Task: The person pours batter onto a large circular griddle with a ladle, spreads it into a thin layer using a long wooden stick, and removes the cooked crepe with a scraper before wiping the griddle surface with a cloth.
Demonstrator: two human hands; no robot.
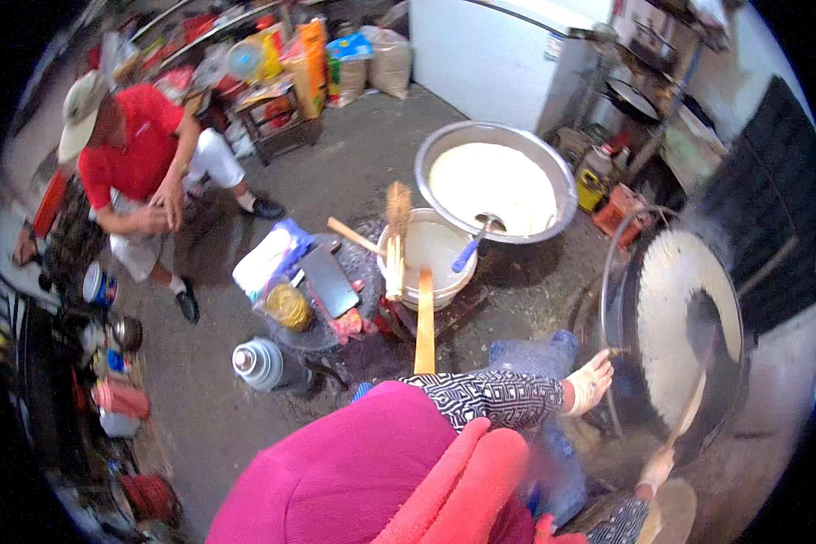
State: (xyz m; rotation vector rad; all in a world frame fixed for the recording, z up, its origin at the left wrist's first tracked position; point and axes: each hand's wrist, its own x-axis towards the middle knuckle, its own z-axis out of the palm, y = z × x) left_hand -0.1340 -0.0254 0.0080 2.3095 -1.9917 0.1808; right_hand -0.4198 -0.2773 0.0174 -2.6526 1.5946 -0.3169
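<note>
My left hand (588, 384), in a pale glove, reaches out beside the metal rim of a large round griddle (727, 408), its fingers spread near a small knob-like piece. A sheet of pale batter (659, 319) covers part of the dark cooking surface. Lower right, my gloved right hand (657, 468) is closed around the wooden handle of a spreader (688, 408); its far end lies over the dark part of the griddle, blurred by steam. A wide metal basin (427, 146) of batter holds a ladle with a blue handle (470, 251).
A white bucket (442, 298) of cloudy liquid bears a brush (398, 224) and a wooden paddle (425, 333). A round stand holds a phone (328, 280) and a jar (289, 307), with a flask (262, 364) beside it. A person in red (139, 149) sits at left.
</note>
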